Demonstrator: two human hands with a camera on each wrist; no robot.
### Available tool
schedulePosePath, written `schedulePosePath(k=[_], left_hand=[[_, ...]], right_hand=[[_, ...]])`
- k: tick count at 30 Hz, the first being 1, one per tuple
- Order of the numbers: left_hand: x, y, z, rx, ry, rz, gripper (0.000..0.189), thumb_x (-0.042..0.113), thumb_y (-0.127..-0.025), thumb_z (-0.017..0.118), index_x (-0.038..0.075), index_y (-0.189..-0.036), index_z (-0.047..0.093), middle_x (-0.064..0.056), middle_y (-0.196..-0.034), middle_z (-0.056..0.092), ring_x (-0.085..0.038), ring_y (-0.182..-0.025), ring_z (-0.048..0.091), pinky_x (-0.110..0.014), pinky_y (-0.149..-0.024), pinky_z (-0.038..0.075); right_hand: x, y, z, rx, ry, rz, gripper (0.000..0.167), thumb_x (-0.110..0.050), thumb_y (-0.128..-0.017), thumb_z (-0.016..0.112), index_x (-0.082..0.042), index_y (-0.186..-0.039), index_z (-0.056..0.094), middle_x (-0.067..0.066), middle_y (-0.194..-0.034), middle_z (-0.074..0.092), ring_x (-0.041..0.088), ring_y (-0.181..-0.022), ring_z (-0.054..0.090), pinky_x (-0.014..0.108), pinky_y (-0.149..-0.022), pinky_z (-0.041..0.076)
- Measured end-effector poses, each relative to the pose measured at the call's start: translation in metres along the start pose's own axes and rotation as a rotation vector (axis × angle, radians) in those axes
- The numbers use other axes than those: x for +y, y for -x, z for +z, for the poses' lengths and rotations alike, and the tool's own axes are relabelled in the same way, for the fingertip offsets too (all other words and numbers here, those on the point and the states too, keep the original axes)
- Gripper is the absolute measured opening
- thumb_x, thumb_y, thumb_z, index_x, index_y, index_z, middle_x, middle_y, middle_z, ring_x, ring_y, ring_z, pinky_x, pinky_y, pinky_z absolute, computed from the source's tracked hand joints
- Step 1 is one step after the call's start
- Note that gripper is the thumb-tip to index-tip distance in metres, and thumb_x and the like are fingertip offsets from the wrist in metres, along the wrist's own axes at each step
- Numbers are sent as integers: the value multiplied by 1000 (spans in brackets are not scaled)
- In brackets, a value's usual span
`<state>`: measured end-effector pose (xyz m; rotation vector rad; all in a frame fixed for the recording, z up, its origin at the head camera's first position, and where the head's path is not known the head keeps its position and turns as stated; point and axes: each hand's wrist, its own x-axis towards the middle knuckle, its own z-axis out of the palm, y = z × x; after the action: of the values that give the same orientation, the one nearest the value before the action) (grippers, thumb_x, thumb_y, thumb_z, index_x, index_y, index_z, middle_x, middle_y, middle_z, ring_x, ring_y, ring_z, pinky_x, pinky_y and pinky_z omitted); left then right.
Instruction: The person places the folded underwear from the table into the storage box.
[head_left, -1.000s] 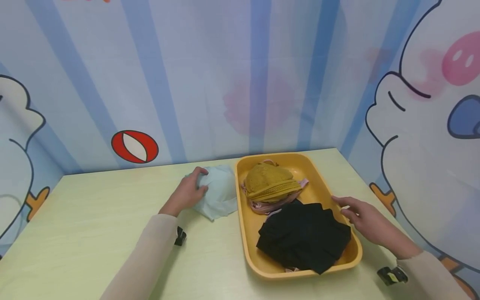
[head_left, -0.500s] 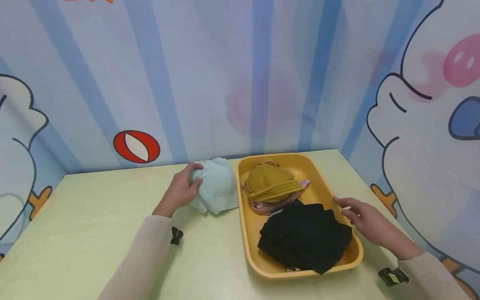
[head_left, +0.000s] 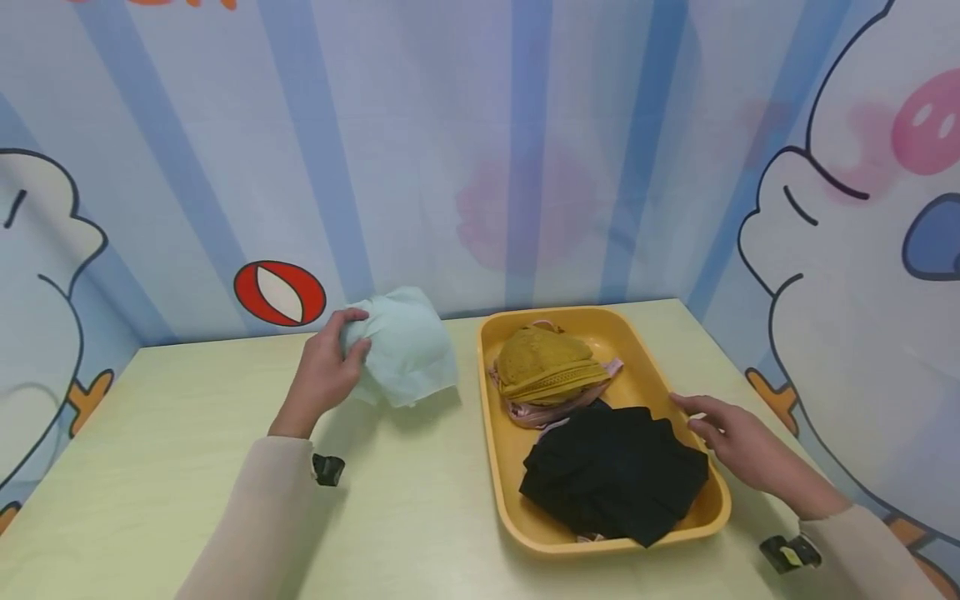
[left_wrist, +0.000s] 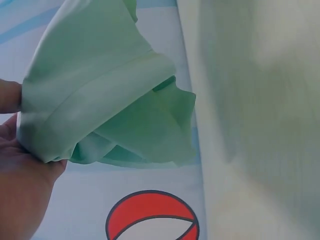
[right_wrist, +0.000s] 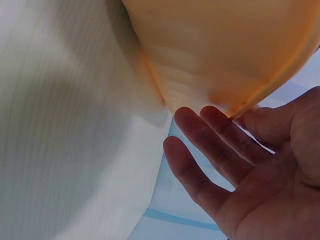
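Observation:
My left hand (head_left: pixel 330 367) pinches a pale mint garment (head_left: pixel 405 346) at its left edge, thumb and fingertips on the fabric. The garment hangs over the far part of the table, left of the yellow basin (head_left: pixel 491 467). In the left wrist view the garment (left_wrist: pixel 95 90) shows a smooth folded edge and loose, crumpled layers below. My right hand (head_left: pixel 738 446) is by the basin's right rim, fingertips right at the edge. Its fingers (right_wrist: pixel 195 175) are loosely bent beside the basin's outer wall in the right wrist view.
Inside the basin lie a mustard-yellow lace bra (head_left: pixel 543 367), a pink garment (head_left: pixel 540 412) partly under it, and a dark black garment (head_left: pixel 615 475) in front. The pale table (head_left: pixel 405 500) meets a striped cartoon backdrop (head_left: pixel 420 167) at its back edge.
My left hand has lifted the mint garment from beside the basin and carried it left and up. My right hand stays at the basin's rim.

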<state>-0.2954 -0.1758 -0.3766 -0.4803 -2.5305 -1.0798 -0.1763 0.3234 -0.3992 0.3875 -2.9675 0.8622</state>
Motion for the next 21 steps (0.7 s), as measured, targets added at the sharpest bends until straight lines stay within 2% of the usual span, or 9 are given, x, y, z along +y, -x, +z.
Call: schedulePosePath(k=[5, 12, 16, 21], left_hand=[[10, 0, -6, 105, 35, 64, 37, 5, -92, 58, 3, -127, 47, -21, -126, 54, -34, -116, 49, -53, -98, 35], [26, -3, -4, 212, 75, 138, 38, 2, -90, 60, 2, -126, 47, -20, -123, 54, -33, -109, 52, -52, -93, 40], [34, -4, -2, 243, 92, 177, 38, 0, -89, 61, 0, -124, 49, -20, -121, 55, -33, -108, 53, -51, -92, 41], [44, -6, 1, 245, 127, 190, 37, 1, -89, 60, 2, -124, 50, -20, -120, 56, -32, -105, 54, -50, -89, 43]], right_hand=[[0, 0, 0, -1, -3, -1, 39, -1, -95, 52, 2, -134, 49, 23, -129, 53, 34, -99, 60, 36, -69, 52], [1, 0, 1, -10, -9, 22, 39, -2, -96, 51, 2, -135, 48, 24, -129, 53, 33, -98, 60, 34, -66, 50], [1, 0, 1, -17, -20, 30, 39, -3, -97, 50, 2, -135, 48, 23, -129, 52, 33, -99, 60, 34, -66, 50], [0, 0, 1, -10, -25, 21, 39, -3, -97, 49, 2, -135, 48, 23, -129, 52, 34, -101, 59, 37, -69, 51]])
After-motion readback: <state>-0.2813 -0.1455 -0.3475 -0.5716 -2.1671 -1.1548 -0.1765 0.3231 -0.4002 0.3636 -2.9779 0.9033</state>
